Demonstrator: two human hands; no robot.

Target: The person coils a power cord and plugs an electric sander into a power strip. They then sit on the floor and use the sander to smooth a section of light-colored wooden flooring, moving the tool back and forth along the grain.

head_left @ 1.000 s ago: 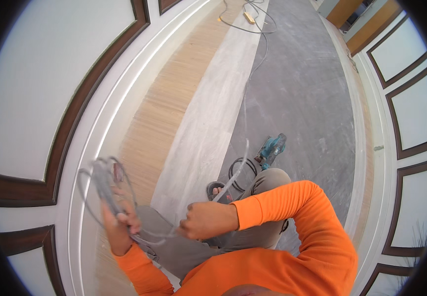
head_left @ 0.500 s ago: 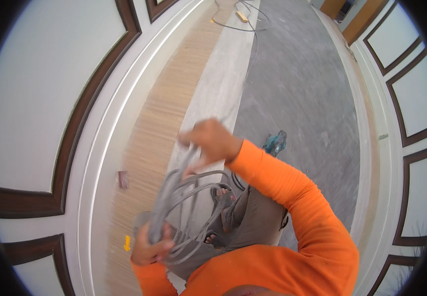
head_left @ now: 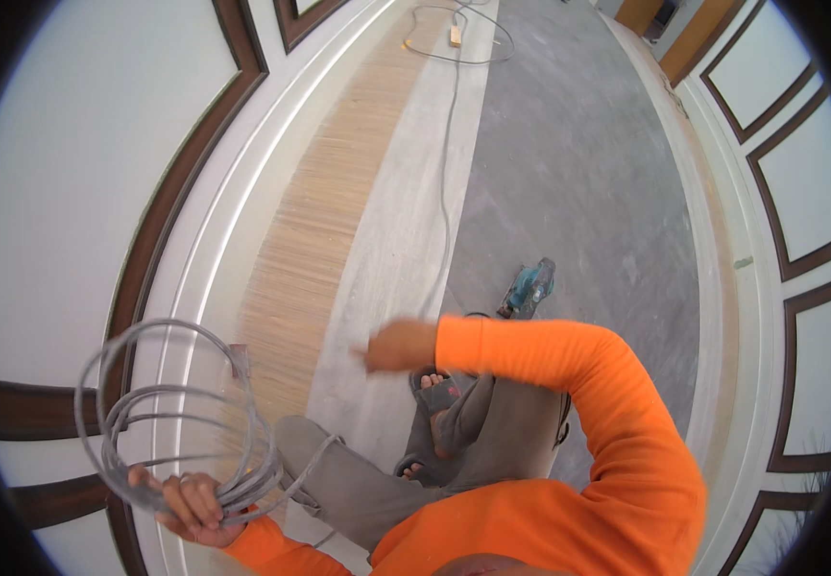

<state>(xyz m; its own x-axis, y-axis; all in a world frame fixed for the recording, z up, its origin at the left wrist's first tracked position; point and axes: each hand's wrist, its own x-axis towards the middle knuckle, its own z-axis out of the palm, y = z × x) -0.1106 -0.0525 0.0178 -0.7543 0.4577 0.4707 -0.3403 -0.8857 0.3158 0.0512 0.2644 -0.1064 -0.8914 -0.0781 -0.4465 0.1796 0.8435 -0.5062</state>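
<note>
- Left hand [head_left: 192,504] (palm partly hidden) has its fingers curled tightly round the lower part of a coiled grey cable [head_left: 252,490].
- Right hand [head_left: 398,346] hangs near the middle, over the pale grey strip [head_left: 391,216] of floor; its fingertips are blurred, so I cannot tell whether they pinch anything.
- Coiled loops stand up above the left hand at the lower left, fanned open in front of the white wall base and the wood-toned strip [head_left: 314,202]; one bend of cable reaches across to the grey trousers [head_left: 367,490].
- Another length, the floor cable [head_left: 449,144], runs down the pale strip from the far end toward the right hand; whether the two touch is unclear.
- At the far end it lies in a wide loop beside a small yellowish block [head_left: 455,36].
- Teal power tool [head_left: 530,283]: on the dark grey floor [head_left: 578,173], just beyond the right sleeve [head_left: 530,350], which is orange.
- Dark open-toed sandals [head_left: 444,394] show below the right hand.
- Small reddish-brown piece [head_left: 240,360]: near the wall, partly behind the loops.
</note>
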